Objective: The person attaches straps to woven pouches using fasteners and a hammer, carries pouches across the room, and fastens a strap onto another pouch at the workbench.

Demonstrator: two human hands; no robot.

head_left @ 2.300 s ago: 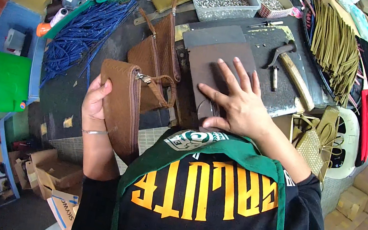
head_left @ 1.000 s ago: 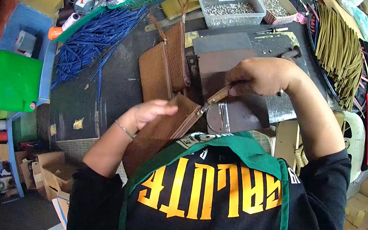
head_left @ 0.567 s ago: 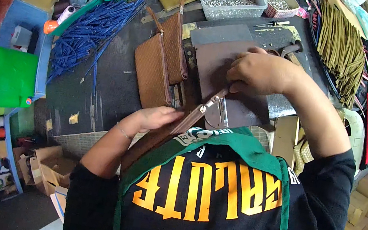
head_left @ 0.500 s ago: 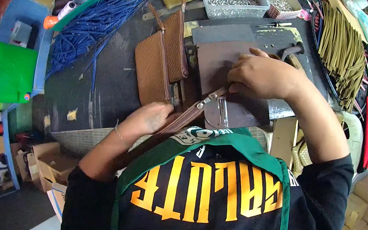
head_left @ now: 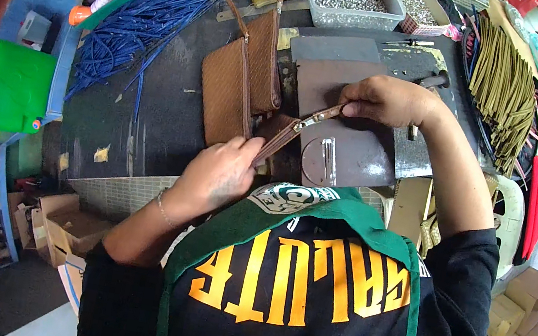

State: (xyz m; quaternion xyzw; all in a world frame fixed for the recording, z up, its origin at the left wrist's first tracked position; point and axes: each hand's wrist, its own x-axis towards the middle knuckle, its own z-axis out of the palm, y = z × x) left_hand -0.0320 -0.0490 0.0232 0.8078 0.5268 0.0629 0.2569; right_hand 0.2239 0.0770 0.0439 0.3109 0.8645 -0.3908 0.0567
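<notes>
My left hand (head_left: 222,170) is closed on the zippered edge of a brown pouch (head_left: 276,146), mostly hidden behind the hand and my apron. A short brown strap (head_left: 329,114) runs from that edge, joined by a metal clasp (head_left: 301,125). The strap's far end is pinched in my right hand (head_left: 385,102), so it stretches between both hands. Beneath lie a dark brown sheet (head_left: 324,80) and a brown flap-like piece with a metal bar (head_left: 328,160). Two brown woven pouches with wrist straps, a front one (head_left: 225,92) and a back one (head_left: 264,52), overlap left of the strap.
A hammer (head_left: 434,80) lies beyond my right hand. Small metal parts fill a clear plastic box (head_left: 342,19) and a basket (head_left: 423,28) at the back. Blue strips (head_left: 142,30) are heaped left, olive strips (head_left: 499,86) right. A thin tool (head_left: 410,42) lies near the box.
My left hand has shifted up and right along the pouch edge. My right hand has turned and now visibly pinches the strap's end, with the strap drawn out straighter. The view has shifted slightly.
</notes>
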